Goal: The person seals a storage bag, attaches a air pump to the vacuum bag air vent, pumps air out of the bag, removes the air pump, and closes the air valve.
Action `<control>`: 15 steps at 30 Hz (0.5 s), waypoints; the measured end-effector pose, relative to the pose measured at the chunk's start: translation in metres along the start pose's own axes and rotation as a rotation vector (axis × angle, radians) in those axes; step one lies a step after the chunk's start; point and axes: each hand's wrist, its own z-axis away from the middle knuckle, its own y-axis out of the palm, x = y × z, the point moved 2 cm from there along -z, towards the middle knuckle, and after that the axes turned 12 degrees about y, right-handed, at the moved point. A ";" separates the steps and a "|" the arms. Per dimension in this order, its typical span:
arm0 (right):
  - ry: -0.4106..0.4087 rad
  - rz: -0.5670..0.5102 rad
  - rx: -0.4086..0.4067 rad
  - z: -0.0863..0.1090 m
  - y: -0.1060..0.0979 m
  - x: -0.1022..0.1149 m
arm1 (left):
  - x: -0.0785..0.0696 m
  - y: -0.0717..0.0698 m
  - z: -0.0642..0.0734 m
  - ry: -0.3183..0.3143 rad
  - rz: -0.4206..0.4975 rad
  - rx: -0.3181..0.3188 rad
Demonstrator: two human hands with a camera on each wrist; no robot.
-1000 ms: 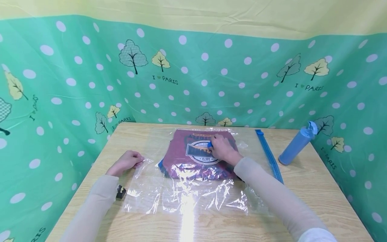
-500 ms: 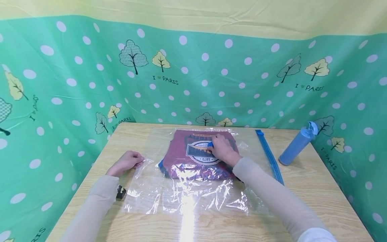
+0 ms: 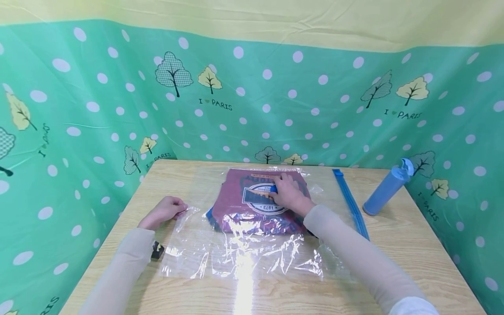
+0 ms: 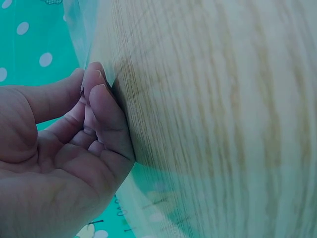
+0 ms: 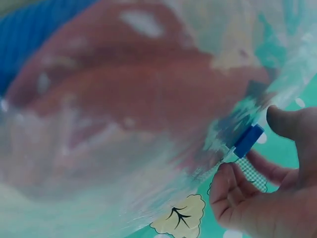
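On my left wrist feed, the left hand [image 4: 74,163] pinches the side edge of the clear plastic bag [image 3: 185,258] between thumb and fingers. At the right hand [image 5: 282,203], I read curled fingertips at the base of the blue cap [image 5: 248,141] on the bag. A gap shows between cap and thumb; I cannot tell whether the cap is gripped. Beneath the right hand, inside the bag, lies the folded maroon garment [image 3: 232,197], apart from the left fingers. The bag lies on the wooden table [image 3: 413,262]. Further right, I log a blue strip [image 3: 350,197], then a standing blue cylinder [image 3: 386,192].
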 end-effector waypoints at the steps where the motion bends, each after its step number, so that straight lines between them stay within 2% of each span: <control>1: 0.010 0.015 -0.015 0.000 0.000 -0.001 | 0.000 0.000 0.000 -0.002 0.002 0.000; 7: 0.021 0.015 -0.068 0.001 0.000 -0.002 | -0.001 0.001 0.001 -0.003 0.003 0.009; 15: -0.044 -0.004 0.017 0.000 -0.001 -0.002 | -0.004 0.001 0.003 0.000 0.008 0.012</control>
